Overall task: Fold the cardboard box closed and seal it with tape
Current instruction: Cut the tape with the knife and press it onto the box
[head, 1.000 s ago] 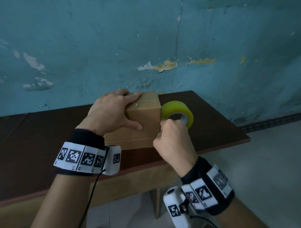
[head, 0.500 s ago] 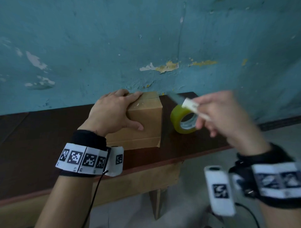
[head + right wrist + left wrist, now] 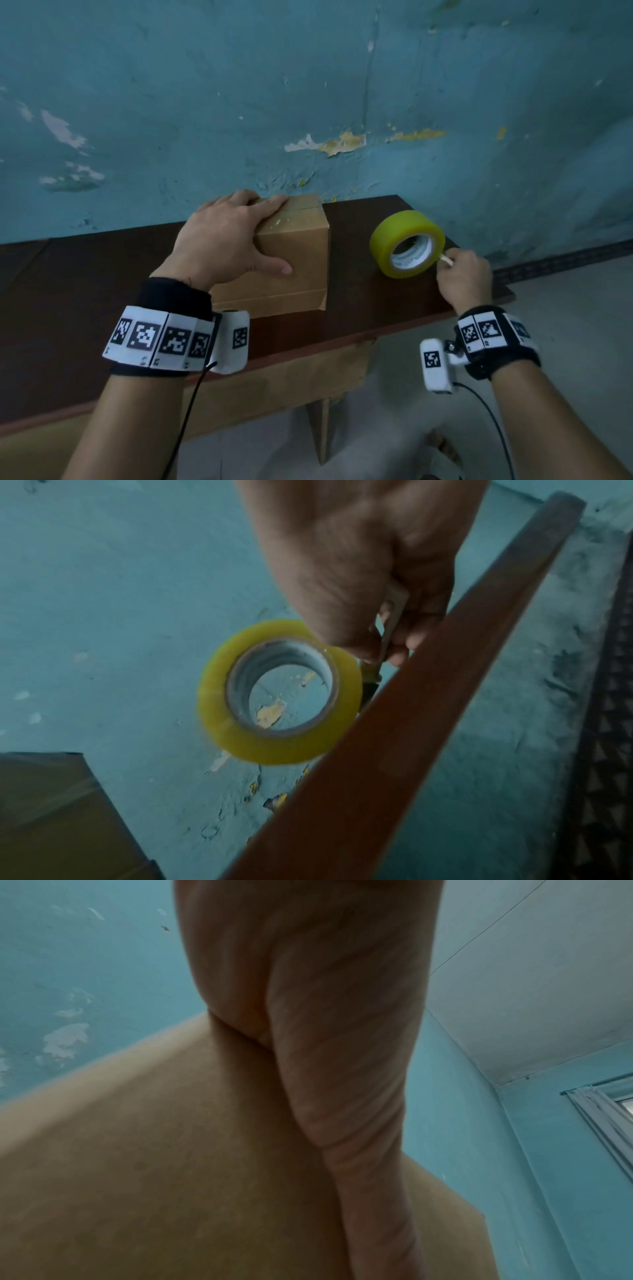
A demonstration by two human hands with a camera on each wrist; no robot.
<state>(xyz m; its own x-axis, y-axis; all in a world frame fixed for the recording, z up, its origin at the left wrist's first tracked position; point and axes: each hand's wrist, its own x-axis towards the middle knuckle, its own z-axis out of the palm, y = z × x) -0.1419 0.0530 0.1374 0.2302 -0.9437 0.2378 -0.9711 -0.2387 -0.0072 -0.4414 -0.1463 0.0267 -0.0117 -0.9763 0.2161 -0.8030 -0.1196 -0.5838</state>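
The cardboard box stands on the dark table against the wall, flaps folded down with a seam across the top. My left hand lies on its top left corner, fingers straight over the top and thumb on the front face. The yellow tape roll stands on its edge to the right of the box, apart from it. My right hand is just right of the roll and pinches a small pale cutter.
A peeling blue wall rises directly behind the table. The table's right end and front edge lie close to my right hand, with grey floor below. Cables hang from both wrist bands.
My right hand left the box's right edge, swung up and right with the pale cutter, and came down beside the roll. The roll now stands farther right. The left hand stayed put.
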